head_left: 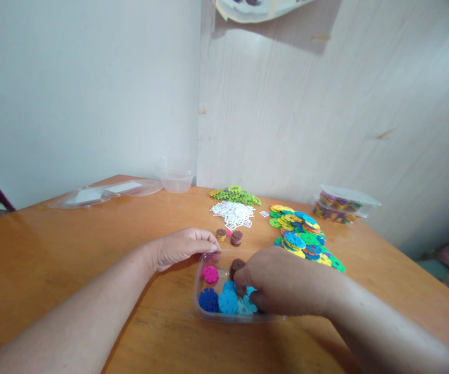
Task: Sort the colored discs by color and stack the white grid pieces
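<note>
Left hand (pixel 183 246): curling loosely, fingertips gripping the far-left rim of the clear plastic tray (pixel 200 305).
Right hand (pixel 282 283): reaching into that tray, fingers pinching among blue toothed plastic discs (pixel 228 301); grasp hidden.
Mixed-colour disc heap (pixel 304 236): lying beyond the tray, right.

Discs (pixel 224 298) lying in tray (pixel 201 311) under right hand (pixel 282 283); left hand (pixel 181 246) sitting left; disc pile (pixel 302 236) lying behind.

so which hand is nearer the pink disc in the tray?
Left. The left hand grips the tray rim just above the pink disc; the right hand is further right, over the blue discs.
</note>
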{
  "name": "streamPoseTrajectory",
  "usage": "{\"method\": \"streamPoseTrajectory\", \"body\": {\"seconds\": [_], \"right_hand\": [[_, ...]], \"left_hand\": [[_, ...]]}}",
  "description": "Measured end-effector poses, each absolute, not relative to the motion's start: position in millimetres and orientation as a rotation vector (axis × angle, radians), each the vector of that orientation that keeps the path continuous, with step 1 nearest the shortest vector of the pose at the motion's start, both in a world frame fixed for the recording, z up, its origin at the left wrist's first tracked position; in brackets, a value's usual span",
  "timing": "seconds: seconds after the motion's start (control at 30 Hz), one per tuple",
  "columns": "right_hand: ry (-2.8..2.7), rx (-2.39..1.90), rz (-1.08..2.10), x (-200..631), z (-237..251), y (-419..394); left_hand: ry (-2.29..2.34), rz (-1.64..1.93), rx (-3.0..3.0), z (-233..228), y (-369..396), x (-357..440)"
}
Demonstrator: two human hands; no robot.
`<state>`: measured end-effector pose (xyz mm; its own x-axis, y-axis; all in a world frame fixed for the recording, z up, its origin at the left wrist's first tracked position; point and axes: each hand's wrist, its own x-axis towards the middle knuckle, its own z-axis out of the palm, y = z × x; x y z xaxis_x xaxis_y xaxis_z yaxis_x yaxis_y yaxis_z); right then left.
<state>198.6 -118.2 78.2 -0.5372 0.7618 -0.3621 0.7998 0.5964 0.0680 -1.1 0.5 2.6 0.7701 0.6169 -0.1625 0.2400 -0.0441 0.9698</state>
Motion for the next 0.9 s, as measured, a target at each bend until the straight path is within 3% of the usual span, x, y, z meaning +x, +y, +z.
{"method": "streamPoseTrajectory", "body": {"seconds": [0.53,0.9], "right_hand": [[2.494,1.387,-0.011,210.3,73.0,-123.6],[2.388,1.264,-0.08,194.6,89.6,-120.8]], "left_hand": [[0.671,0.347,1.581,2.9,-0.8,0.1],[0.633,0.358,1.603,1.4,0.0,0.9]]}}
